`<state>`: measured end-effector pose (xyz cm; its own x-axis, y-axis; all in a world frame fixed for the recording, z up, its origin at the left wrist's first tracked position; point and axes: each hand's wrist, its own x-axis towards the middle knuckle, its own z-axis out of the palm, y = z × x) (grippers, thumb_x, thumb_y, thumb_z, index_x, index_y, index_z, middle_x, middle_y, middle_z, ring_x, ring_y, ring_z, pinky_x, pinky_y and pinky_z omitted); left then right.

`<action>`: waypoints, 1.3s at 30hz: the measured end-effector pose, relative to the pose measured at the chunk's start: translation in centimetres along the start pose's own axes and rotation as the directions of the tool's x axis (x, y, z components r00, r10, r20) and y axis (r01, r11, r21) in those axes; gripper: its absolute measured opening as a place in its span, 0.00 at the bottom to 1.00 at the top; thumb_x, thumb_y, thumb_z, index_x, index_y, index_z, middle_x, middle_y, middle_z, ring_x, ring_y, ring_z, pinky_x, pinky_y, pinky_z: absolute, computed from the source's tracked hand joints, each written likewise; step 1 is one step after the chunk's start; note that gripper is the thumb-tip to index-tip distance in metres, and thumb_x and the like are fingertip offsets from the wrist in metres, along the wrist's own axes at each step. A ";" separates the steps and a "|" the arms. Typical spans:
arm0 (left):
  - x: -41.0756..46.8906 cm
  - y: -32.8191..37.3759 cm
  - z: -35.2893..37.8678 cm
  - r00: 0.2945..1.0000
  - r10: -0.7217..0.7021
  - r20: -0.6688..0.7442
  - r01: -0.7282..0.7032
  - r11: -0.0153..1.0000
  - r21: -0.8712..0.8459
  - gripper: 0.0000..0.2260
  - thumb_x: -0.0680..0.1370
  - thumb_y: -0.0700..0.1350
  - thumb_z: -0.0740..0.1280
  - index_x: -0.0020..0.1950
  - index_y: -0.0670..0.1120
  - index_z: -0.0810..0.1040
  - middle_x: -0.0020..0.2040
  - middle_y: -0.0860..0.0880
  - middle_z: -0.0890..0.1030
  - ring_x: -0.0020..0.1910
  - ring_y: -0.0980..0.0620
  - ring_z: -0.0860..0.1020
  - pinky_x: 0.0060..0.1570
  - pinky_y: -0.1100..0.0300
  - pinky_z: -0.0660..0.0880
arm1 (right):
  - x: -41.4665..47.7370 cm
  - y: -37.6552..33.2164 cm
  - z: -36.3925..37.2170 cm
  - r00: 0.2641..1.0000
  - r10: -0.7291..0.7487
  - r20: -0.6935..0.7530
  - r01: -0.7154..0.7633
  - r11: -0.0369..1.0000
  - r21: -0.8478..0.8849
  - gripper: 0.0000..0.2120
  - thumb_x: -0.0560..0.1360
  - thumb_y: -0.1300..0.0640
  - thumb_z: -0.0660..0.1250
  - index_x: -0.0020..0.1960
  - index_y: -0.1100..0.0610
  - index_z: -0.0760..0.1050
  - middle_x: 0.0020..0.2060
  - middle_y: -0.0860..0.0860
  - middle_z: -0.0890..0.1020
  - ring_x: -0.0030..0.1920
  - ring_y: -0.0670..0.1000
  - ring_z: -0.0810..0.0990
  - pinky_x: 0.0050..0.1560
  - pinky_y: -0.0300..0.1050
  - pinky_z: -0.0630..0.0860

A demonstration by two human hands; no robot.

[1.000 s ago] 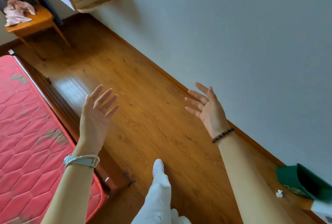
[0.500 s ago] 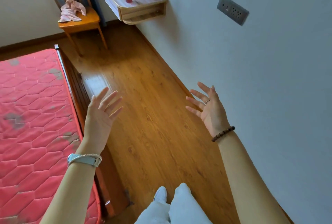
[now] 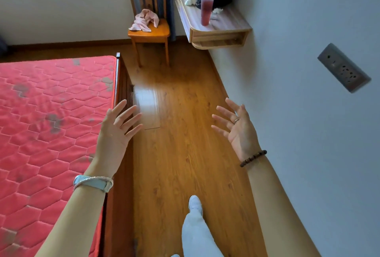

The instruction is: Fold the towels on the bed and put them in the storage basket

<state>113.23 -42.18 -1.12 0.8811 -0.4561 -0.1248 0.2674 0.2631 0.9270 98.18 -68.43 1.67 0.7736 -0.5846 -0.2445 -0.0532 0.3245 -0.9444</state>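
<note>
Walking beside the bed (image 3: pixel 51 112), left hand (image 3: pixel 115 131) and right hand (image 3: pixel 238 131) hang empty, fingers spread — likely readied for the pink towel (image 3: pixel 145 20) on the chair (image 3: pixel 150 34).

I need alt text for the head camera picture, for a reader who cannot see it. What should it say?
Two empty, open hands, the left hand and the right hand, reach forward over a wooden floor between a red mattress and a wall. Ahead, a pink cloth lies crumpled on a wooden chair, beside a shelf holding a red drink.
</note>
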 end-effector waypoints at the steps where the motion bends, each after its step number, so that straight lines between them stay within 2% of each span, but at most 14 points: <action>1: 0.8 0.1 0.5 1.000 0.001 -0.013 -0.001 1.000 -0.001 0.43 0.67 0.69 0.71 0.76 0.49 0.68 0.70 0.45 0.76 0.69 0.43 0.75 0.65 0.45 0.74 | 1.5 -0.4 -0.1 1.000 0.001 0.013 -0.001 1.000 -0.002 0.19 0.82 0.42 0.49 0.66 0.46 0.71 0.65 0.53 0.77 0.63 0.55 0.79 0.63 0.60 0.75; 11: 7.3 0.5 3.9 0.987 0.059 -0.150 -0.060 0.998 -0.008 0.45 0.65 0.70 0.72 0.76 0.48 0.68 0.69 0.46 0.78 0.67 0.45 0.77 0.64 0.47 0.76 | 12.8 -3.1 0.0 0.988 0.048 0.145 -0.044 0.999 -0.030 0.20 0.82 0.43 0.49 0.67 0.47 0.71 0.64 0.51 0.77 0.62 0.54 0.79 0.63 0.60 0.75; 18: 10.1 0.9 2.4 0.960 0.110 -0.257 -0.119 0.993 -0.019 0.39 0.70 0.69 0.68 0.75 0.49 0.69 0.68 0.46 0.78 0.68 0.46 0.76 0.64 0.48 0.77 | 18.0 -3.4 2.9 0.964 0.105 0.243 -0.098 0.994 -0.038 0.20 0.82 0.43 0.49 0.67 0.47 0.71 0.65 0.52 0.77 0.63 0.56 0.79 0.62 0.59 0.76; 21: 11.9 1.4 1.1 0.944 0.128 -0.305 -0.146 0.989 -0.036 0.28 0.81 0.62 0.57 0.76 0.48 0.68 0.69 0.45 0.77 0.69 0.44 0.75 0.63 0.50 0.77 | 20.1 -3.5 5.0 0.958 0.116 0.262 -0.106 0.993 -0.053 0.20 0.82 0.43 0.49 0.68 0.48 0.71 0.65 0.53 0.77 0.63 0.56 0.79 0.64 0.61 0.74; 24: 14.2 1.9 -0.2 0.931 0.130 -0.341 -0.150 0.988 -0.031 0.25 0.84 0.58 0.51 0.76 0.47 0.67 0.70 0.44 0.76 0.69 0.44 0.75 0.66 0.47 0.75 | 22.4 -3.5 6.9 0.952 0.131 0.276 -0.119 0.991 -0.057 0.19 0.82 0.43 0.50 0.66 0.48 0.72 0.65 0.53 0.77 0.63 0.56 0.79 0.64 0.62 0.74; 34: 24.8 5.1 -5.5 0.902 0.146 -0.407 -0.192 0.979 -0.074 0.26 0.82 0.59 0.52 0.76 0.47 0.67 0.71 0.43 0.75 0.70 0.42 0.74 0.70 0.42 0.70 | 32.4 -4.7 16.1 0.933 0.130 0.337 -0.120 0.992 -0.048 0.24 0.81 0.41 0.51 0.70 0.51 0.70 0.63 0.55 0.78 0.63 0.57 0.78 0.63 0.61 0.75; 39: 29.7 7.3 -8.8 0.895 0.149 -0.421 -0.203 0.975 -0.087 0.26 0.83 0.59 0.52 0.76 0.47 0.68 0.69 0.44 0.77 0.69 0.42 0.75 0.67 0.45 0.74 | 37.0 -5.5 21.8 0.927 0.135 0.350 -0.123 0.991 -0.057 0.25 0.80 0.41 0.51 0.71 0.52 0.69 0.63 0.55 0.78 0.63 0.57 0.78 0.62 0.60 0.75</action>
<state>144.78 -46.35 -1.21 0.9924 -0.0115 -0.1227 0.1160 0.4235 0.8985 140.83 -75.62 2.66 0.9308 -0.2384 -0.2772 -0.1837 0.3506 -0.9183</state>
